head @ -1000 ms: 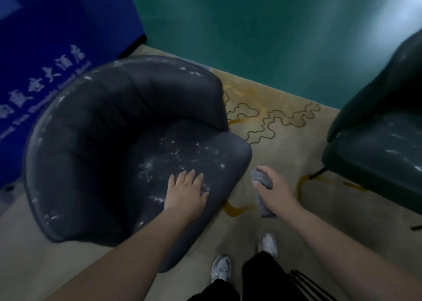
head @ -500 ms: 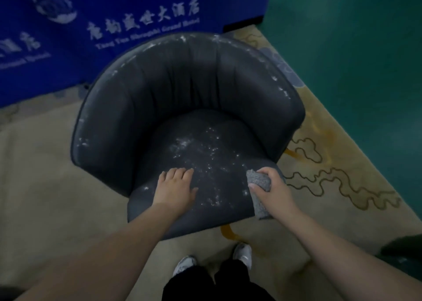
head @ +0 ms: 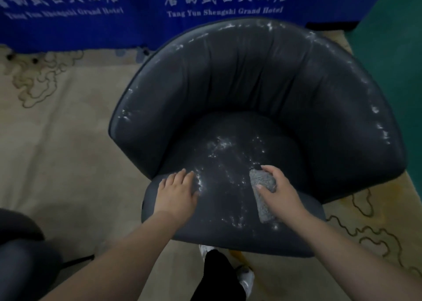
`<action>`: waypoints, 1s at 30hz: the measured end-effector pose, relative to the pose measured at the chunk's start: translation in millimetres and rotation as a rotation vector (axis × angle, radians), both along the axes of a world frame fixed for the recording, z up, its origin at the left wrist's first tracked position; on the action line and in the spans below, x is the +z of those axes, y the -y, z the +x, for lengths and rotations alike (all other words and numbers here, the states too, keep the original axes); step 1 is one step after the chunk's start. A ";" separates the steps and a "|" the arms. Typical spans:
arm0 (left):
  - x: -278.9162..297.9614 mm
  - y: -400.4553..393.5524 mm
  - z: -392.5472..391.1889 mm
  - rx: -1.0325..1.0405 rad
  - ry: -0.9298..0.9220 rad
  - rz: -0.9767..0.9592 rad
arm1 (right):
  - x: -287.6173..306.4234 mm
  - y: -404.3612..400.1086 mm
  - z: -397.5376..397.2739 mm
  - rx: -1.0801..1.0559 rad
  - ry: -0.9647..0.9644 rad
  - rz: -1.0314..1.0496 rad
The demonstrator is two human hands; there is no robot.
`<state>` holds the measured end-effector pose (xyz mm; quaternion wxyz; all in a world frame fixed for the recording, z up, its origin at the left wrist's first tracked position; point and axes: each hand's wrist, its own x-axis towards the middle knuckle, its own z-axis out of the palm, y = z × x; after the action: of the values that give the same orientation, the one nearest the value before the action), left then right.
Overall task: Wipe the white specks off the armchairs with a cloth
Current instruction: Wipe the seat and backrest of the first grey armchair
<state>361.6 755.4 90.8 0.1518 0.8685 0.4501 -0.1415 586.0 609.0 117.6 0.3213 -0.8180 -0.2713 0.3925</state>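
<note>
A beige carpet (head: 57, 152) with a wavy line pattern is covering the floor, and a blue banner (head: 91, 27) with white lettering is standing along the far edge of it, directly behind the armchair (head: 251, 84). All positions below are given relative to the armchair.

To the near left of the armchair, part of a second dark seat (head: 20, 250) is showing at the frame edge, well apart from it.

The armchair is dark grey with a curved back. White specks (head: 223, 145) are lying scattered across the middle of its seat cushion, and more are showing along the top rim of its back and on both arm edges.

The left hand (head: 177, 192) is resting flat on the front left part of the seat cushion, fingers straight and close together, holding nothing. Its fingertips are lying just beside a streak of specks.

The right hand (head: 278, 193) is positioned over the front right part of the seat cushion. Its fingers and thumb are curling round a grey cloth (head: 262, 193), which is bunched in the grip and trailing down toward the front edge of the seat. The cloth is lying against the cushion.

To the right of the armchair, a green wall (head: 392, 38) is rising from the carpet.
</note>
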 end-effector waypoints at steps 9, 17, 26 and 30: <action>-70.5 -38.8 -31.4 0.260 0.000 -0.093 | -69.2 -95.1 -21.7 0.100 -0.110 0.072; -138.3 -51.7 -64.6 0.425 0.050 -0.105 | -154.1 -161.4 -47.9 0.290 -0.158 0.071; -203.2 -37.6 -81.5 0.530 0.150 -0.008 | -224.8 -211.4 -61.9 0.623 0.090 0.180; -221.8 -28.9 -88.0 0.558 0.168 0.023 | -248.7 -225.6 -72.3 0.821 0.394 0.242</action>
<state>273.6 784.3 -131.0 0.2118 0.7215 0.6590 -0.0168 513.7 834.6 -131.1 0.1751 -0.6586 -0.6718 0.2901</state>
